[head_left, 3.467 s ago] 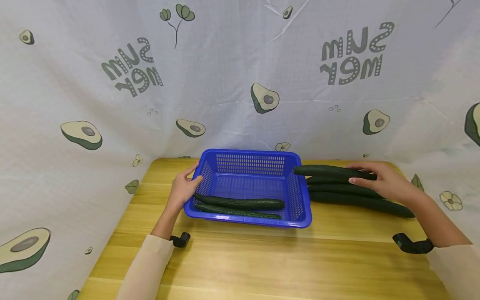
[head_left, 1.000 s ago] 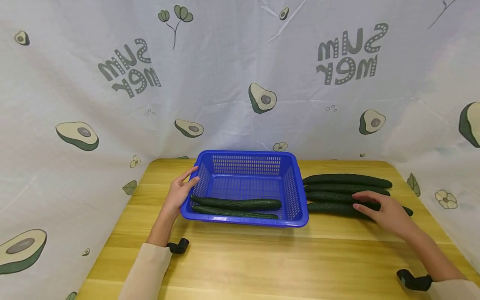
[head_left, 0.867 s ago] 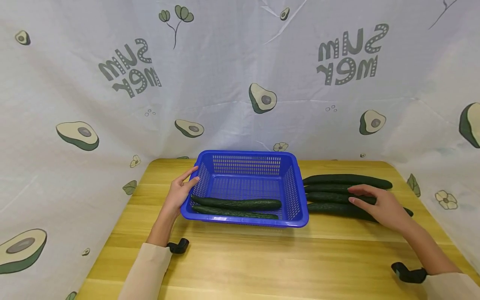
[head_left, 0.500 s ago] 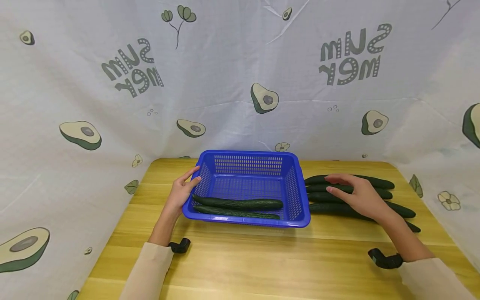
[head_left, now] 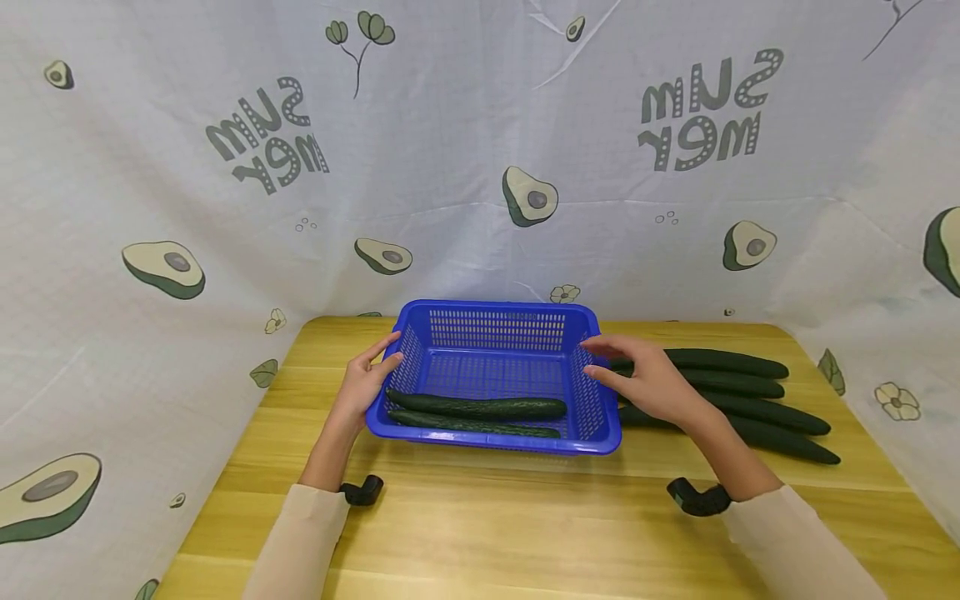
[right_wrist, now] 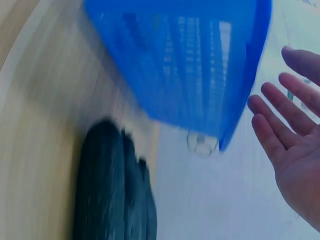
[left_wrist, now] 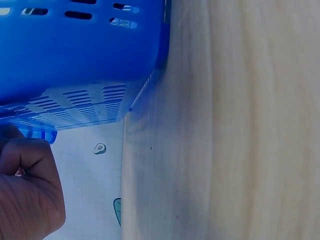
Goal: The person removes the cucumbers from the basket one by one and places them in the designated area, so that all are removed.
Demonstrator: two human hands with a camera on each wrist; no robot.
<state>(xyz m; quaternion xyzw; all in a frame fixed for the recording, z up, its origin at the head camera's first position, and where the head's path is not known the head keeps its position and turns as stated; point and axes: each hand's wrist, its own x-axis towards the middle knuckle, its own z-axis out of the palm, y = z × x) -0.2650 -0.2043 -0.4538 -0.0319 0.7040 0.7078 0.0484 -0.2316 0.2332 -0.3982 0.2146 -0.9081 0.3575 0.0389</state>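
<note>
A blue plastic basket [head_left: 495, 373] stands on the table with two dark green cucumbers [head_left: 480, 407] lying along its near side. My left hand [head_left: 362, 385] grips the basket's left rim; in the left wrist view, the hand [left_wrist: 30, 190] has its fingers bent at the rim. At the other end, my right hand [head_left: 647, 382] hovers by the right rim, holding nothing. Its fingers are spread and look apart from the basket wall in the right wrist view. Beneath that hand, several cucumbers [head_left: 727, 362] lie side by side on the table.
The wooden table [head_left: 525, 533] extends in front of the basket. A white cloth [head_left: 450, 150] printed with avocados hangs close behind the table and along its sides. Black wrist cameras sit at both cuffs.
The right hand, which earlier held a cucumber over the row, has let it go there. It has since moved left across the cucumbers to the basket's right rim. The left hand stays put.
</note>
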